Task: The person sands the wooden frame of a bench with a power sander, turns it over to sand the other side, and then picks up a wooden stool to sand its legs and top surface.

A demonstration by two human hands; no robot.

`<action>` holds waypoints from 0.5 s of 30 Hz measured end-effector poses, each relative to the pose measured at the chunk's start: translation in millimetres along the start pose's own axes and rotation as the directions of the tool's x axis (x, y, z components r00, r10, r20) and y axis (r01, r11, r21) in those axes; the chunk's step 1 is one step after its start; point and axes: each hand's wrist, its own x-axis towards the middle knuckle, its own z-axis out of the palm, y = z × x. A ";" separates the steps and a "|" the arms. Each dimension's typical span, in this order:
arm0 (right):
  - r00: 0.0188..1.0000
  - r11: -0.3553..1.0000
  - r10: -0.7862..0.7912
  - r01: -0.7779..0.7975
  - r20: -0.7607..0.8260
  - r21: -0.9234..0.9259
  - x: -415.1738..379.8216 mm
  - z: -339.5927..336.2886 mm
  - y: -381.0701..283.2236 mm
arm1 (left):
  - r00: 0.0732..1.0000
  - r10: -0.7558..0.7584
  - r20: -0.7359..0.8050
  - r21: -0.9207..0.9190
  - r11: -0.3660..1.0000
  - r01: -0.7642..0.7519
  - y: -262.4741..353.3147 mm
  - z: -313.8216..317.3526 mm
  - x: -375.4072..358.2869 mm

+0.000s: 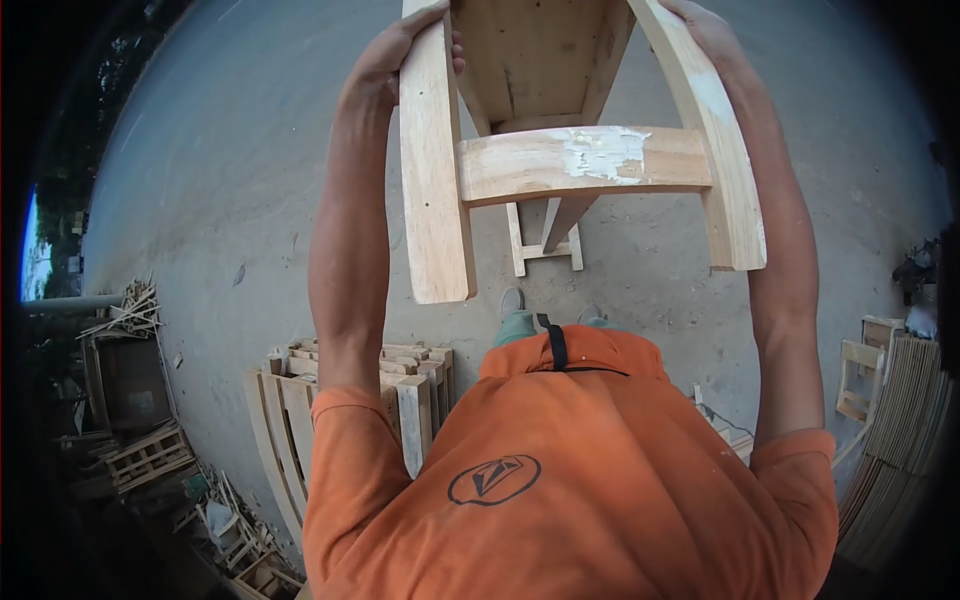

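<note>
You've got one unfinished wooden chair frame point(560, 150) up in the air, two hands on it: left hand point(400, 50) and right hand point(705, 30). Two of its legs point(437, 190) point at you, one crossbar point(585, 160) between them. One stack of chair frames point(350, 390) sits on the floor.
</note>
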 end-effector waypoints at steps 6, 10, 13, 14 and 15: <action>0.998 0.997 0.006 -0.011 -0.059 -0.072 -1.8 0.9 -2.2 | 0.998 -0.019 0.059 0.054 0.998 0.016 5.6 -14.1 2.0; 0.993 0.991 0.030 -0.045 -0.114 -0.130 -9.3 3.2 -2.1 | 0.996 -0.041 0.077 0.120 0.992 0.031 6.8 -32.7 0.5; 0.983 0.946 0.005 -0.065 -0.186 -0.317 -8.3 -11.7 -3.0 | 0.993 0.065 -0.102 0.157 0.986 -0.049 3.8 -17.1 -6.4; 0.969 0.915 0.018 -0.114 -0.245 -0.386 -15.3 -19.5 -4.8 | 0.997 0.080 -0.001 0.131 0.988 -0.079 10.4 -14.1 -3.4; 0.930 0.904 -0.013 -0.147 -0.367 -0.403 -30.8 -11.8 -9.1 | 0.995 0.082 -0.057 0.227 0.972 -0.067 11.4 -15.9 -2.5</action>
